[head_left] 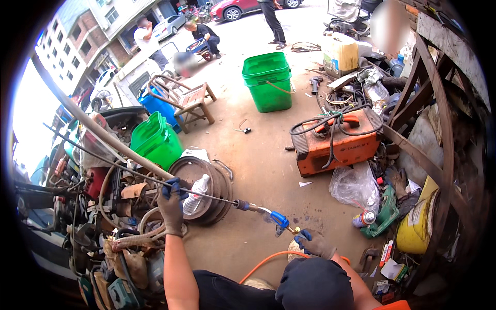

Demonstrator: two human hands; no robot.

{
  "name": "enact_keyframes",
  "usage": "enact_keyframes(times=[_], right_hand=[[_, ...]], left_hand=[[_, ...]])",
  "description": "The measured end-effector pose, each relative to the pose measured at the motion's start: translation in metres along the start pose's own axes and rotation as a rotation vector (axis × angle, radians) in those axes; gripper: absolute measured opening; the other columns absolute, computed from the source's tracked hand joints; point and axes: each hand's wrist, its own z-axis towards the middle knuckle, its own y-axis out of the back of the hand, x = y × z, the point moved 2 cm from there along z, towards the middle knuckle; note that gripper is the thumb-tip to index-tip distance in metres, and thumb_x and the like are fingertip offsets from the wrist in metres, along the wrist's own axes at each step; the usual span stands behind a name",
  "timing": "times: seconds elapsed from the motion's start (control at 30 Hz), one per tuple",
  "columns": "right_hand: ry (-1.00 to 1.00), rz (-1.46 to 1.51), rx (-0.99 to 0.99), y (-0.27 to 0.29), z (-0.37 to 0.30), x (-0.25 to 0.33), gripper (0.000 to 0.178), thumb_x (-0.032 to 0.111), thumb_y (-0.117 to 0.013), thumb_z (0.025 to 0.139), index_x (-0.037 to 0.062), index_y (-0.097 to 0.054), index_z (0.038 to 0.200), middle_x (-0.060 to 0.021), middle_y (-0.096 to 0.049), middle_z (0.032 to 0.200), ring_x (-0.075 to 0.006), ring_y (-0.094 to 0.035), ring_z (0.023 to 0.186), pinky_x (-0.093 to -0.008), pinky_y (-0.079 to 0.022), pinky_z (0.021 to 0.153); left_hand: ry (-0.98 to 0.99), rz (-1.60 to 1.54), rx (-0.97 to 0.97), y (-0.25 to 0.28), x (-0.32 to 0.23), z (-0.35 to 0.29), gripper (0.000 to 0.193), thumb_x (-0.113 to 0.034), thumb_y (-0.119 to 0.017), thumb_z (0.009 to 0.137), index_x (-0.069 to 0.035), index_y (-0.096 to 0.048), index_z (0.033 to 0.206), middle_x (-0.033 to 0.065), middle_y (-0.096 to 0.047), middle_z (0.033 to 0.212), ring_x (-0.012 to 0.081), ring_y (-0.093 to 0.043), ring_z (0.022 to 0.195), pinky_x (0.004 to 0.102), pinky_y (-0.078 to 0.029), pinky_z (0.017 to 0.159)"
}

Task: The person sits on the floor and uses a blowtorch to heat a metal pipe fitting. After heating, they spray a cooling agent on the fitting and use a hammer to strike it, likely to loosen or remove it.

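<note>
On both hands (318, 245) you wear greyish gloves (172, 213) with dark blue fingers (306, 241); your forearms (179, 271) are bare, your trousers (315, 287) dark.

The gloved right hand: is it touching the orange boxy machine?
No: the gloved right hand holds the blue-sleeved metal tool, apart from the orange machine.

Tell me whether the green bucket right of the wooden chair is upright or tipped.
Upright: the green bucket stands on its base, rim uppermost.

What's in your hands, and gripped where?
Left hand: near end of the pole, the rod there, or both; can't tell. Right hand: blue tool, by its brass end.
</note>
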Motion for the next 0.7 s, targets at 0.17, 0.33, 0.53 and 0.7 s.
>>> enact_keyframes(times=[0.17, 0.33, 0.53, 0.7], right_hand=[[0.029, 0.012, -0.008, 0.001, -0.003, 0.001, 0.038, 0.039, -0.063, 0.095, 0.0030, -0.064, 0.107, -0.0114, -0.066, 0.081, -0.0223, -0.062, 0.072, -0.0384, -0.050, 0.069], [0.031, 0.043, -0.018, 0.001, -0.007, 0.007, 0.036, 0.036, -0.064, 0.095, 0.0014, -0.064, 0.104, -0.0108, -0.065, 0.079, -0.0200, -0.061, 0.071, -0.0369, -0.050, 0.068], [0.054, 0.051, -0.011, 0.000, -0.005, 0.007, 0.036, 0.036, -0.065, 0.094, 0.0005, -0.064, 0.103, -0.0109, -0.065, 0.079, -0.0194, -0.060, 0.070, -0.0362, -0.050, 0.067], [0.046, 0.027, -0.048, -0.001, 0.000, -0.006, 0.036, 0.036, -0.066, 0.094, 0.0014, -0.065, 0.103, -0.0123, -0.065, 0.080, -0.0213, -0.060, 0.071, -0.0374, -0.049, 0.068]], left_hand=[[0.010, -0.014, -0.007, 0.002, 0.002, 0.001, 0.023, -0.019, -0.061, 0.101, -0.002, -0.066, 0.116, 0.0029, -0.066, 0.093, 0.0084, -0.063, 0.076, 0.0238, -0.058, 0.062], [0.024, -0.019, 0.002, 0.003, 0.004, 0.001, 0.022, -0.016, -0.060, 0.101, 0.000, -0.066, 0.115, 0.0029, -0.064, 0.096, 0.0097, -0.063, 0.078, 0.0242, -0.059, 0.063], [0.014, -0.010, -0.023, 0.010, 0.013, 0.004, 0.020, -0.015, -0.060, 0.101, -0.001, -0.066, 0.114, 0.0029, -0.065, 0.097, 0.0095, -0.063, 0.078, 0.0237, -0.059, 0.063], [0.013, 0.024, -0.019, 0.005, 0.010, 0.004, 0.020, -0.016, -0.060, 0.101, -0.001, -0.066, 0.113, 0.0035, -0.065, 0.096, 0.0094, -0.064, 0.079, 0.0237, -0.059, 0.064]])
